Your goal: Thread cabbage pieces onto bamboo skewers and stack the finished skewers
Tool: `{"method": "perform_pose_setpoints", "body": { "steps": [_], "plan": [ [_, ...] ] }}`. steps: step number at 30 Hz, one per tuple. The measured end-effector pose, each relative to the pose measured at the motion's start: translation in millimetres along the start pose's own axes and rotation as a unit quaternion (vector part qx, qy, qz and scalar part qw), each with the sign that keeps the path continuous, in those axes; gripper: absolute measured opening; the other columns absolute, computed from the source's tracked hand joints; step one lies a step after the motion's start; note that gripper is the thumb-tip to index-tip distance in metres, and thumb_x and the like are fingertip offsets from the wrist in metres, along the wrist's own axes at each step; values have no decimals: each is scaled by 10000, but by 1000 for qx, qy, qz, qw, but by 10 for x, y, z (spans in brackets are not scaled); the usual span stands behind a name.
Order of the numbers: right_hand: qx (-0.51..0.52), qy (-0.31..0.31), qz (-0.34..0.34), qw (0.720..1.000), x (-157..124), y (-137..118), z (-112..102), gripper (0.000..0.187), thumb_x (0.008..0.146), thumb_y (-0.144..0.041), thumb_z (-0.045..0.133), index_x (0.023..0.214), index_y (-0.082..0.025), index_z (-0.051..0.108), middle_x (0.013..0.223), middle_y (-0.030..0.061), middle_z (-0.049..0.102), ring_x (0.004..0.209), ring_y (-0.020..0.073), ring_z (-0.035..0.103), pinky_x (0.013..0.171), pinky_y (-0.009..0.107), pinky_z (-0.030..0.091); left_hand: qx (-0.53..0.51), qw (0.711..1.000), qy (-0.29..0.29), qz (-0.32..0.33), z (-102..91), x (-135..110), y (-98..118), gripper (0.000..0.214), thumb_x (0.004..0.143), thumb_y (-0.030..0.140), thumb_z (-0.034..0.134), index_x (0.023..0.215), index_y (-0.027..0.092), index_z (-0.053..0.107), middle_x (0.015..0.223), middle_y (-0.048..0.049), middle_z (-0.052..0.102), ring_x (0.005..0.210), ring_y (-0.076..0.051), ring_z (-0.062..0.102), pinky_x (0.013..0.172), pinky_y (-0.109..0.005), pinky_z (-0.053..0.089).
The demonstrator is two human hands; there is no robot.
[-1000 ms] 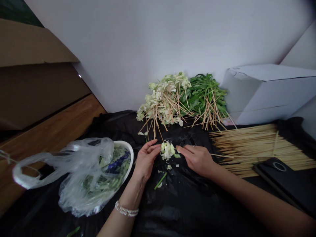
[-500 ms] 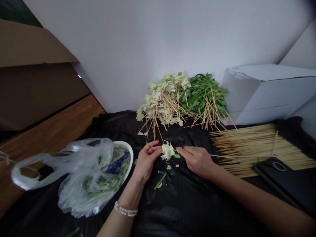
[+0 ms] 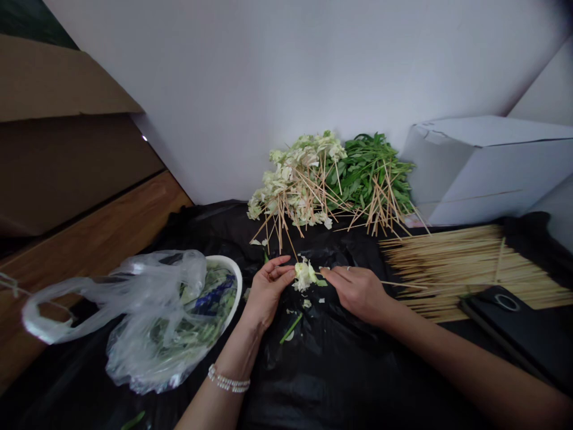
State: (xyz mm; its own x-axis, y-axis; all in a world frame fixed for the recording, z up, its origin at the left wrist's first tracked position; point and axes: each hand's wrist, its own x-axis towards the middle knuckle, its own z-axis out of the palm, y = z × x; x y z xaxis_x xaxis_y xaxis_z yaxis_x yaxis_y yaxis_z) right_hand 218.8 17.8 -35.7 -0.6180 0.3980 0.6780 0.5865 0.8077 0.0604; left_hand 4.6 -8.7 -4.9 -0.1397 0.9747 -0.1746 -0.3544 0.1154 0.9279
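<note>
My left hand (image 3: 267, 291) pinches a small wad of pale cabbage pieces (image 3: 304, 275) just above the black plastic sheet (image 3: 331, 364). My right hand (image 3: 357, 291) faces it from the right, fingers closed on a thin bamboo skewer (image 3: 396, 284) whose tip points into the cabbage. Small cabbage scraps and a green stem (image 3: 291, 328) lie on the sheet under the hands. A bead bracelet sits on my left wrist.
Skewered cabbage (image 3: 295, 185) and skewered green leaves (image 3: 369, 176) are piled against the wall. A bundle of bare skewers (image 3: 465, 269) lies right, beside a black case (image 3: 523, 328) and white box (image 3: 483, 167). A white bowl (image 3: 230, 267) under a clear bag (image 3: 143, 316) sits left.
The hands have barely shifted; the cabbage wad sits slightly closer to my right hand's fingers.
</note>
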Motion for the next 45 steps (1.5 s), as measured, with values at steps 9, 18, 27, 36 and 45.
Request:
{"method": "perform_pose_setpoints", "body": {
  "steps": [9, 18, 27, 36, 45],
  "plan": [
    [6, 13, -1, 1000, 12, -17, -8, 327, 885, -36, 381, 1060, -100, 650, 805, 44, 680, 662, 149, 597, 591, 289, 426, 2, 1000, -3, 1, -4, -3, -13, 536, 566, 194, 897, 1049, 127, 674, 798, -19, 740, 722, -105, 672, 762, -228, 507],
    [7, 10, 2, 1000, -12, -5, 27, 325, 902, -48, 380, 1075, -121, 645, 780, 35, 669, 651, 140, 584, 588, 277, 417, -2, 1000, -6, -1, 12, -8, -20, 535, 558, 189, 901, 1041, 118, 682, 776, -15, 734, 705, -97, 659, 751, -219, 495],
    [-50, -3, -35, 998, 31, 79, -30, 340, 935, -69, 400, 1204, -62, 608, 819, 68, 657, 686, 160, 572, 611, 297, 428, -29, 996, 27, 83, 49, -10, 6, 444, 593, 208, 879, 980, 156, 668, 752, 15, 727, 715, -101, 662, 783, -241, 503],
    [-100, 14, 72, 992, 22, 712, -240, 267, 972, -185, 445, 1101, -127, 671, 870, 101, 689, 809, 222, 619, 758, 367, 450, -23, 989, 74, 127, -12, 24, 7, 414, 647, 293, 849, 997, 176, 661, 846, -6, 721, 814, -118, 666, 828, -258, 490],
    [128, 211, 378, 892, -69, 1325, -535, 303, 973, -419, 404, 1058, -217, 613, 807, 63, 684, 640, 206, 639, 632, 383, 520, 352, 889, -155, 249, 185, -274, -108, 105, 829, 294, 687, 849, 244, 777, 836, -65, 741, 823, -225, 649, 821, -332, 465]
  ]
}}
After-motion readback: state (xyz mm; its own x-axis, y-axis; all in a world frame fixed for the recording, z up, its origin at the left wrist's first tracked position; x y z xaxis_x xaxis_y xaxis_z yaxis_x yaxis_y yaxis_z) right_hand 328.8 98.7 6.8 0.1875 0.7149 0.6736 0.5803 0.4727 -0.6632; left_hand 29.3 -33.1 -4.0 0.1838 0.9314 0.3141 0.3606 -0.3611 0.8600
